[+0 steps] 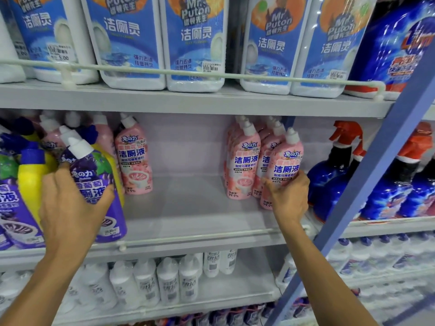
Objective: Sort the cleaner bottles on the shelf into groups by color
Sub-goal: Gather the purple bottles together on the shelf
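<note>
My L hand (70, 205) wraps purple bottle (94, 170), hiding part of its label; R hand (292, 198) grips near pink bottle (286, 161), base covered. Pink btls (243, 161) just left overlap, rear ones mostly hidden.

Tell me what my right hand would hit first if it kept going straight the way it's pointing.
Likely the other pink bottles: the right hand grips the front pink bottle, and straight on, into the shelf, that bottle would press against them. Depth is unclear.
</note>
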A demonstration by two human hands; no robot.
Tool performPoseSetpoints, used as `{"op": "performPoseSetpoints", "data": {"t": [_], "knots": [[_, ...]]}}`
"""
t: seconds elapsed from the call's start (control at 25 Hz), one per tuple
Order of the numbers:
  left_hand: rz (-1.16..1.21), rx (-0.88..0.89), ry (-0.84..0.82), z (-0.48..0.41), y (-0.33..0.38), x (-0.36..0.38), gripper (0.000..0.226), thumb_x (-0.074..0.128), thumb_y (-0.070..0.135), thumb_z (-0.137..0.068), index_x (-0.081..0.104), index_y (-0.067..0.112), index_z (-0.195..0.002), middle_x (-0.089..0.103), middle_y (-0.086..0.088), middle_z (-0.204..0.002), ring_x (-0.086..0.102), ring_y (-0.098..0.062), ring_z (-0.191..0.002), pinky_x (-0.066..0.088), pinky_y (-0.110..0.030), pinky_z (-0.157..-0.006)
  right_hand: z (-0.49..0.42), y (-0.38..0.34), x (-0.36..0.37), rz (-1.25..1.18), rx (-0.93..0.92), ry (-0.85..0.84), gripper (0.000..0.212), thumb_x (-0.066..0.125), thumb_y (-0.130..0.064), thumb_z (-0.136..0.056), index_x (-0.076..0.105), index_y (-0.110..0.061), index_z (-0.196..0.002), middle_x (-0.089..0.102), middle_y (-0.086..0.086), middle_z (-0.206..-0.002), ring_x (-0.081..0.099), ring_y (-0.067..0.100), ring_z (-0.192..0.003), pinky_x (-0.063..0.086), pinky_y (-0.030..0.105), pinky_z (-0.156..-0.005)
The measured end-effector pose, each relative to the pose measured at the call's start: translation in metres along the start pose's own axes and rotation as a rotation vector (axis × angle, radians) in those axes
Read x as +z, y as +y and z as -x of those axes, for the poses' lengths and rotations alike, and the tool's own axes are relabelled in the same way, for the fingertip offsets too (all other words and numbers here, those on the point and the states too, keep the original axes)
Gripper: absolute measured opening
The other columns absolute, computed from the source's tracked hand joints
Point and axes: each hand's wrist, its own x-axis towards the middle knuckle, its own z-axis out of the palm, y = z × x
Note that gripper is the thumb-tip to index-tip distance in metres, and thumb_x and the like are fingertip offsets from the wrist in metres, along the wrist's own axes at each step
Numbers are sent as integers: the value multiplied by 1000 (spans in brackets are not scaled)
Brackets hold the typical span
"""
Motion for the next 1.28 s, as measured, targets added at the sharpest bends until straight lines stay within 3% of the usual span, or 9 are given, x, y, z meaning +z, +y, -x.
{"op": "performPoseSetpoints", "data": {"t": [0.2, 0.36, 0.52, 0.72, 0.88, 1.0, 1.12, 1.2, 1.28], "knots": [[-35, 41, 6, 7, 8, -3, 74, 84, 29, -79, 43, 6, -136, 50, -22, -121, 46, -39, -117, 46, -57, -89, -1, 6, 0, -23, -61, -30, 89, 82, -70, -60, 47, -20, -126, 61, 5, -116, 64, 30, -104, 59, 52, -73], [-30, 42, 19, 13, 14, -4, 75, 81, 29, -82, 40, 6, -141, 50, -21, -125, 44, -37, -123, 46, -55, -95, -1, 9, -3, -52, -81, -78, 86, 87, -57, -65, 44, -22, -132, 60, 4, -120, 65, 29, -105, 60, 48, -75], [-63, 40, 5, 11, 17, -4, 73, 76, 34, -86, 38, 5, -142, 51, -21, -129, 43, -36, -124, 45, -54, -97, 1, 21, -2, -39, -177, -175, 92, 82, -44, -78, 28, -17, -148, 51, 12, -136, 57, 34, -120, 56, 54, -90], [-150, 33, -26, 15, 20, -7, 75, 74, 33, -88, 34, 4, -144, 49, -22, -131, 45, -40, -125, 45, -55, -93, 7, 28, -15, -73, -226, -290, 84, 73, -46, -86, 27, -14, -148, 48, 13, -139, 53, 34, -124, 53, 53, -95], [-189, -24, -150, 20, 21, -17, 86, 77, 32, -86, 25, 0, -148, 47, -28, -134, 47, -48, -124, 47, -60, -89, 21, 36, -33, 73, -258, -421, 76, 69, -42, -89, 33, -3, -143, 49, 20, -134, 53, 41, -119, 53, 52, -94], [-309, -5, -228, 44, 31, -20, 74, 75, 38, -87, 38, -5, -134, 51, -30, -125, 52, -51, -112, 50, -59, -83, 37, 26, -51, 220, -369, -536, 61, 65, -42, -93, 45, -3, -136, 53, 18, -131, 54, 39, -118, 49, 46, -93], [-417, 171, -489, 82, 45, -17, 63, 63, 55, -89, 52, 2, -122, 56, -24, -122, 55, -46, -112, 51, -52, -88, 57, 6, -64, 295, -569, -770, 64, 54, -50, -98, 45, -6, -143, 51, 16, -141, 47, 36, -131, 44, 45, -106], [-460, 347, -718, 100, 53, -15, 64, 53, 64, -91, 51, 9, -125, 55, -17, -125, 53, -39, -119, 50, -46, -93, 68, -13, -65, 356, -691, -887, 69, 44, -58, -99, 43, -7, -146, 48, 15, -145, 43, 36, -136, 40, 47, -111], [-498, 469, -845, 111, 62, -15, 64, 47, 65, -93, 50, 13, -131, 53, -13, -129, 50, -35, -124, 46, -43, -98, 79, -30, -62, 402, -795, -946, 76, 37, -67, -97, 42, -10, -147, 47, 13, -147, 41, 37, -138, 39, 48, -112]]}}
